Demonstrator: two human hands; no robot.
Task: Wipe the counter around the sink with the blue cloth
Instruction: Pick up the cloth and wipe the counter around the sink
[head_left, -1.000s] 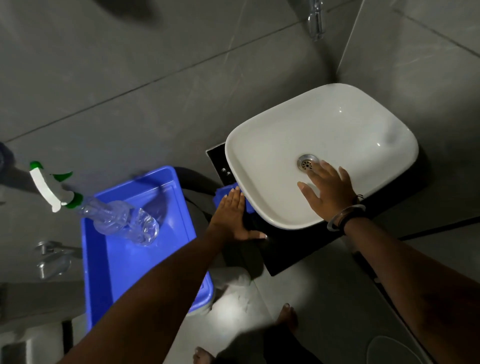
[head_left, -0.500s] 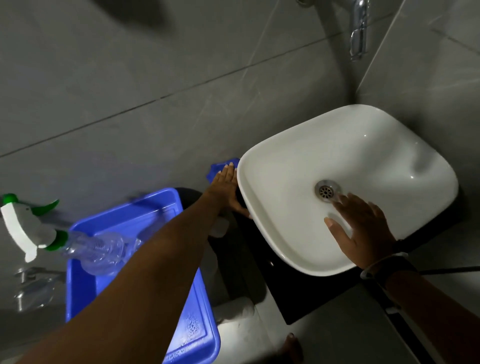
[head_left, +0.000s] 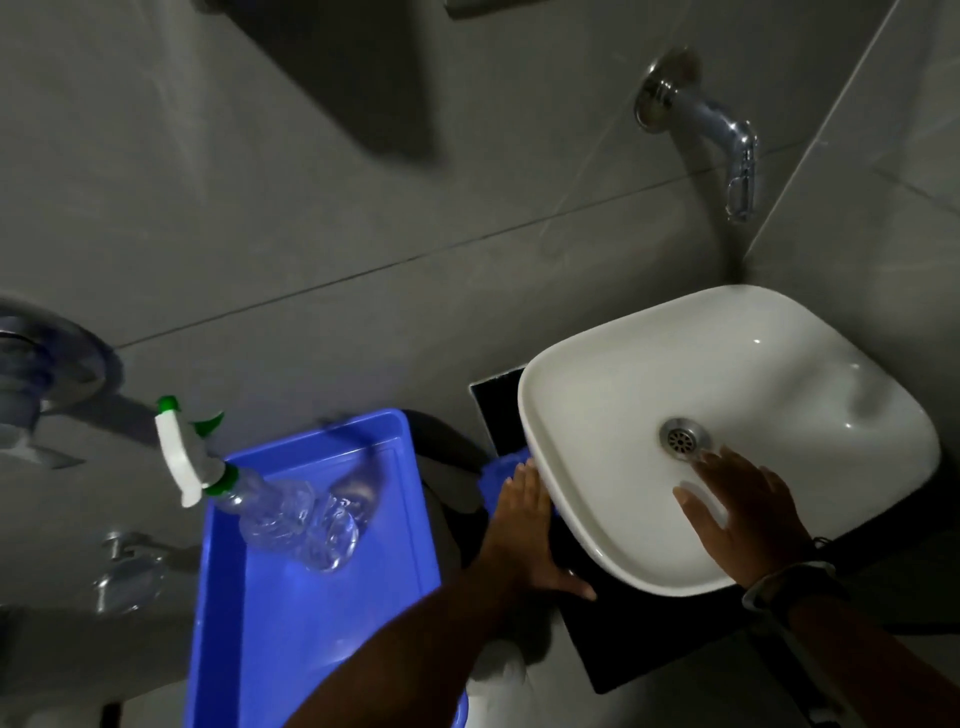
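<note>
A white basin sits on a black counter in the corner. My left hand lies flat on the blue cloth, pressing it onto the counter strip left of the basin; most of the cloth is hidden under my palm and the basin rim. Inside the basin, my right hand rests with fingers spread, just below the metal drain. A band is on that wrist.
A blue plastic tray stands left of the counter, with a clear spray bottle with a white and green trigger lying in it. A chrome tap juts from the grey tiled wall above the basin. Fittings show at far left.
My left hand and the cloth slid back toward me along the left side of the basin after reaching the far corner. The right hand stays in the basin. The view tilted up.
</note>
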